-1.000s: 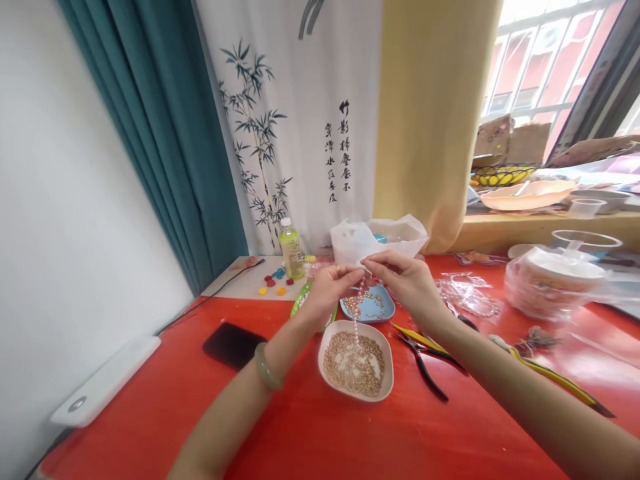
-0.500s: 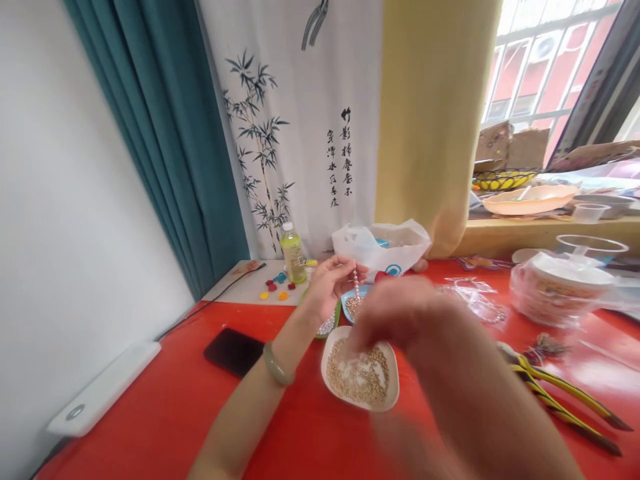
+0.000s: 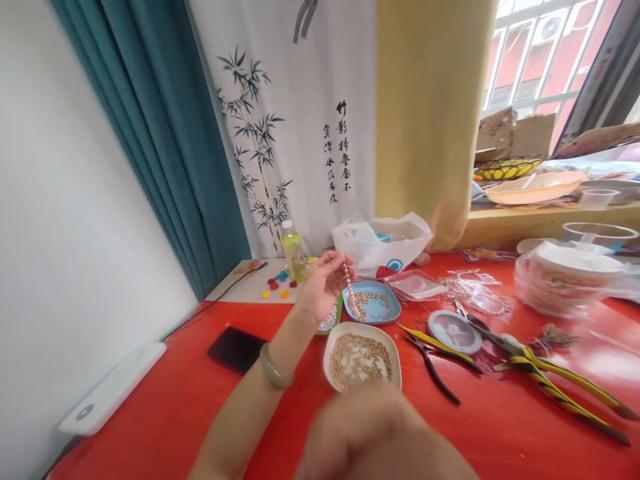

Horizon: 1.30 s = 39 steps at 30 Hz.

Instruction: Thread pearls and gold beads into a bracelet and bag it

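Note:
My left hand (image 3: 323, 283), a jade-coloured bangle on its wrist, pinches the upper end of a string of pink pearl beads (image 3: 349, 288). The string hangs down over a blue dish (image 3: 396, 316) of gold beads. Partly behind my left wrist is a green dish (image 3: 339, 313) with white beads. Nearer to me sits a cream dish (image 3: 328, 373) of small gold beads. My right hand (image 3: 375, 433) is close to the camera, in front of the cream dish's near edge and smeared by motion. Whether its fingers hold anything is hidden.
Right of the dishes lie small pliers (image 3: 430, 357), a spool (image 3: 454, 331) and large yellow-black pliers (image 3: 545, 373). A phone (image 3: 235, 350) lies left of my forearm. Behind stand a bottle (image 3: 293, 252) and a white plastic bag (image 3: 383, 243); a wrapped tub (image 3: 570, 280) is far right.
My right hand has drawn back from over the cream dish towards the camera, uncovering the blue dish, small pliers and spool. My left hand still holds the bead string, shifted slightly left.

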Available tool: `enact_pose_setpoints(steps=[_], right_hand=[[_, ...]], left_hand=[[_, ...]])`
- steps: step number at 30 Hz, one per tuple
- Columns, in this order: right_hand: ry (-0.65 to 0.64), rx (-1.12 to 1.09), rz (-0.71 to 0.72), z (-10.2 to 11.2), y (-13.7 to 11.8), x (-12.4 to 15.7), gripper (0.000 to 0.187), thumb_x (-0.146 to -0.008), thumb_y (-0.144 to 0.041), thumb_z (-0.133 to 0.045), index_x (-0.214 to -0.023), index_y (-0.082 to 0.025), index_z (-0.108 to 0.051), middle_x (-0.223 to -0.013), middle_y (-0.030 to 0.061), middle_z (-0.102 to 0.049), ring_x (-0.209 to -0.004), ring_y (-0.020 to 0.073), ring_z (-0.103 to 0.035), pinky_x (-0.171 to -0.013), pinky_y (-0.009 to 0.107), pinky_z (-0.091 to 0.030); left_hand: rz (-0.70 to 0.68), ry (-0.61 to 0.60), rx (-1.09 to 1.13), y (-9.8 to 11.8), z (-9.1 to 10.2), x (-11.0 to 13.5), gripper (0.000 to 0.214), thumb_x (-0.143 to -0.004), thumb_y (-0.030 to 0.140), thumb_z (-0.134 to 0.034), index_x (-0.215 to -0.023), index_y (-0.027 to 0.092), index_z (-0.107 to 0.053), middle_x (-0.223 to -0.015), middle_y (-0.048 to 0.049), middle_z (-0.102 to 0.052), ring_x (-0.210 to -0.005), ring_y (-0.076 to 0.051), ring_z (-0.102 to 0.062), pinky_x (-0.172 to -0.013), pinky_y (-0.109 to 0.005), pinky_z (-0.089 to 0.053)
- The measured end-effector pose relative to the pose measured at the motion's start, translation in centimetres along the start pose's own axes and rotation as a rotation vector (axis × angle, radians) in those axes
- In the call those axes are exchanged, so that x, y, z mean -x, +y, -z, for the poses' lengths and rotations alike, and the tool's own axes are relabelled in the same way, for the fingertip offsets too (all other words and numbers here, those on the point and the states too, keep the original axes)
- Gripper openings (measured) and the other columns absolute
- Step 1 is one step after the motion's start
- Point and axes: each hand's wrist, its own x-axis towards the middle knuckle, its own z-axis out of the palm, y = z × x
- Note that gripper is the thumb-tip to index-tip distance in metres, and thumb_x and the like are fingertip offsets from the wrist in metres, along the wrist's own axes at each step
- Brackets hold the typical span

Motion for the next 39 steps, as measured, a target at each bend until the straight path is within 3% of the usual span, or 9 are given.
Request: enact_pose_setpoints(steps=[3, 6, 10, 14, 23, 27, 31, 35, 39], right_hand=[[0.154, 0.044, 0.048, 1.3, -1.7, -4.6, 0.05, -0.063, -0.033, -0.051, -0.111, -0.046, -0.049, -0.108, -0.0037, -0.058, -0.107, 0.0307, -0.046, -0.083, 0.051, -0.038], [0.365, 0.06, -0.021, 2.8, 0.2, -8.3, 0.034, -0.076, -0.034, -0.045, -0.109, -0.026, -0.052, -0.117, 0.0046, -0.052, -0.11, 0.0241, -0.043, -0.093, 0.043, -0.03], [0.177, -0.148, -0.219, 3.3, 5.5, -8.2, 0.035, -0.077, -0.046, -0.048, -0.089, -0.017, -0.063, -0.101, 0.0084, -0.063, -0.101, 0.0221, -0.052, -0.089, 0.038, -0.035], [0.02, -0.4, -0.336, 1.9, 7.5, -5.9, 0.036, -0.078, -0.045, -0.051, -0.096, -0.016, -0.063, -0.102, 0.0092, -0.064, -0.099, 0.0204, -0.055, -0.088, 0.036, -0.037], [-0.068, -0.62, -0.513, 1.3, 4.7, -4.8, 0.027, -0.079, -0.038, -0.051, -0.092, -0.017, -0.06, -0.098, 0.0101, -0.065, -0.098, 0.0214, -0.055, -0.072, 0.032, -0.043], [-0.028, -0.707, -0.588, 1.0, 4.0, -4.2, 0.021, -0.076, -0.034, -0.055, -0.088, -0.017, -0.06, -0.097, 0.0089, -0.065, -0.091, 0.0204, -0.06, -0.067, 0.028, -0.044], [-0.005, -0.732, -0.674, 0.7, 3.9, -3.7, 0.017, -0.073, -0.03, -0.059, -0.081, -0.016, -0.061, -0.08, 0.0062, -0.067, -0.073, 0.0146, -0.063, -0.067, 0.025, -0.044], [0.01, -0.664, -0.681, 0.6, 4.7, -3.2, 0.018, -0.07, -0.031, -0.062, -0.076, -0.014, -0.064, -0.06, 0.0, -0.061, -0.053, 0.0075, -0.054, -0.053, 0.018, -0.039], [0.117, -0.576, -0.601, 0.5, 5.4, -2.8, 0.018, -0.068, -0.033, -0.062, -0.072, -0.016, -0.064, -0.053, -0.0026, -0.054, -0.048, 0.0072, -0.045, -0.047, 0.018, -0.032]], left_hand=[[-0.021, 0.014, 0.055, 0.3, -0.4, 0.3, 0.005, -0.073, 0.014, -0.058, -0.07, 0.013, -0.054, -0.067, 0.0007, -0.058, -0.056, -0.006, -0.056, -0.059, -0.019, -0.046], [-0.034, 0.034, 0.101, 0.8, -1.0, 0.8, 0.007, -0.076, 0.014, -0.055, -0.069, 0.013, -0.054, -0.065, 0.0013, -0.057, -0.055, -0.005, -0.054, -0.06, -0.018, -0.046], [-0.014, 0.118, 0.239, 1.4, -1.7, 1.4, 0.011, -0.078, 0.011, -0.051, -0.068, 0.012, -0.054, -0.065, 0.0007, -0.057, -0.055, -0.005, -0.054, -0.058, -0.016, -0.046], [-0.007, 0.21, 0.309, 1.6, -1.6, 1.4, 0.017, -0.082, 0.012, -0.044, -0.068, 0.012, -0.054, -0.065, 0.0, -0.056, -0.052, -0.004, -0.052, -0.055, -0.015, -0.046], [-0.043, 0.288, 0.342, 1.6, -0.2, 1.2, 0.02, -0.084, 0.013, -0.042, -0.066, 0.013, -0.05, -0.062, 0.0013, -0.051, -0.044, -0.002, -0.042, -0.043, -0.011, -0.039], [-0.038, 0.271, 0.35, 1.6, -0.2, 1.3, 0.021, -0.085, 0.013, -0.039, -0.066, 0.013, -0.048, -0.061, 0.0017, -0.048, -0.042, -0.001, -0.038, -0.038, -0.011, -0.033], [-0.053, 0.272, 0.373, 1.6, -0.5, 1.5, 0.021, -0.085, 0.012, -0.038, -0.066, 0.013, -0.046, -0.061, 0.0021, -0.046, -0.039, 0.0, -0.033, -0.034, -0.011, -0.027], [-0.046, 0.279, 0.378, 1.3, -0.5, 1.6, 0.02, -0.085, 0.011, -0.038, -0.066, 0.012, -0.044, -0.061, 0.0023, -0.044, -0.036, 0.0, -0.028, -0.032, -0.011, -0.023], [-0.042, 0.286, 0.356, 1.1, -0.4, 1.6, 0.021, -0.084, 0.009, -0.039, -0.064, 0.012, -0.043, -0.06, 0.0021, -0.044, -0.035, 0.0, -0.026, -0.031, -0.011, -0.021]])
